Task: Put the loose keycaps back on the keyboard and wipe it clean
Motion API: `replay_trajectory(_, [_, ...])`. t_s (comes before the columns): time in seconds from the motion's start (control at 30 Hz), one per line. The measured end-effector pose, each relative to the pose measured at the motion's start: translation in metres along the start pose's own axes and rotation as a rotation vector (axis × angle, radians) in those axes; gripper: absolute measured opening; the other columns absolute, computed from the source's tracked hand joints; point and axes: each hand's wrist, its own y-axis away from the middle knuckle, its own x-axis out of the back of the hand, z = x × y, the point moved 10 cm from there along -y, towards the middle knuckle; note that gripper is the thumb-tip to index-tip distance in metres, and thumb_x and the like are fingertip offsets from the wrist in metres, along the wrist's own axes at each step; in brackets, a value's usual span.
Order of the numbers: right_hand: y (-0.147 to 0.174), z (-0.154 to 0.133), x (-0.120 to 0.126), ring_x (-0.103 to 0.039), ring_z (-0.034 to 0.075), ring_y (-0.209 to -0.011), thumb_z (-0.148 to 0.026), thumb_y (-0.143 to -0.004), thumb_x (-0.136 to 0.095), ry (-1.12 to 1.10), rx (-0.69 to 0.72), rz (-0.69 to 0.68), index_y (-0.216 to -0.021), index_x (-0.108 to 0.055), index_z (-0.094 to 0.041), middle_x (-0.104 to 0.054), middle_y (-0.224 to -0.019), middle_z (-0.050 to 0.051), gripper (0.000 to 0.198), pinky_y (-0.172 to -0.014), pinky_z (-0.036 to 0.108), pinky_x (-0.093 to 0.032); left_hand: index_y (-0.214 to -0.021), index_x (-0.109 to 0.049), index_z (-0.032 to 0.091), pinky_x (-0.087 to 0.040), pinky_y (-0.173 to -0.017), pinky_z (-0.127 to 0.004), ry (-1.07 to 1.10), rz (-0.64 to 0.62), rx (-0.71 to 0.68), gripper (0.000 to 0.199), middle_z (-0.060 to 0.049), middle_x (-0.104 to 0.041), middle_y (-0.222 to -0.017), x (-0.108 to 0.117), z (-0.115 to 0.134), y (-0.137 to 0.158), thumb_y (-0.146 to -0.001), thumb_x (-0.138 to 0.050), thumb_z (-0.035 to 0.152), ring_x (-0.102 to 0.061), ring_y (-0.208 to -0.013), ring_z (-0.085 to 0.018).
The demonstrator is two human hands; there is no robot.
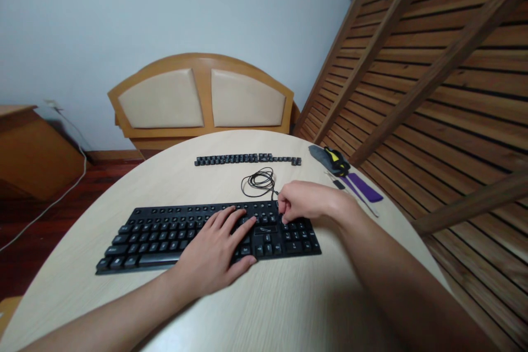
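- clearly, the black keyboard (160, 231) lies across the lower middle of the frame, slightly tilted, its right end just right of centre.
- the left hand (214, 250) rests palm down over its right half, fingers spread and reaching towards the upper right, the thumb stretched out along the near edge.
- the left forearm (119, 308) runs up from the lower left corner, close to the tabletop, in line with the hand.
- the right hand (299, 201) is bent in from the right at the wrist, knuckles up, fingers curled down at the keyboard's upper right part; whether it pinches a key there, i cannot tell.
- the right forearm (383, 264) slants up and leftward from the lower right corner, the wrist raised above the round table (284, 302).
- a coiled cable (258, 181) lies just above the keyboard, near the right hand.
- loose keycaps (239, 159) stand in a line beyond it, at the middle of the frame.
- right of centre lie a black-and-yellow tool (338, 161) and a purple strip (365, 187).
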Motion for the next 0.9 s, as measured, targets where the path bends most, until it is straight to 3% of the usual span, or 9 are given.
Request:
replay_trajectory(0.57, [0.002,-0.006,0.007,-0.062,0.017,-0.063,-0.023,-0.076,-0.074,0.119,0.014,0.103,-0.08,-0.079,-0.02,-0.073,-0.072,0.003,0.008,-0.056,0.026,-0.036,-0.15,-0.043,0.022,-0.037,-0.111,-0.055,-0.004,-0.019,0.006,0.065,-0.013,-0.046,-0.149,-0.002,0.0,0.0,-0.096,-0.05,0.057,-0.039,-0.137,-0.035])
replay_trajectory(0.9, [-0.005,0.006,0.001,-0.064,0.017,-0.067,-0.026,-0.074,-0.076,-0.024,0.004,0.021,-0.084,-0.08,-0.019,-0.075,-0.075,0.002,0.012,-0.057,0.024,-0.04,-0.149,-0.044,0.022,-0.038,-0.111,-0.055,-0.002,-0.007,0.005,0.065,-0.013,-0.048,-0.148,-0.001,0.0,0.0,-0.095,-0.051,0.058,-0.04,-0.136,-0.036])
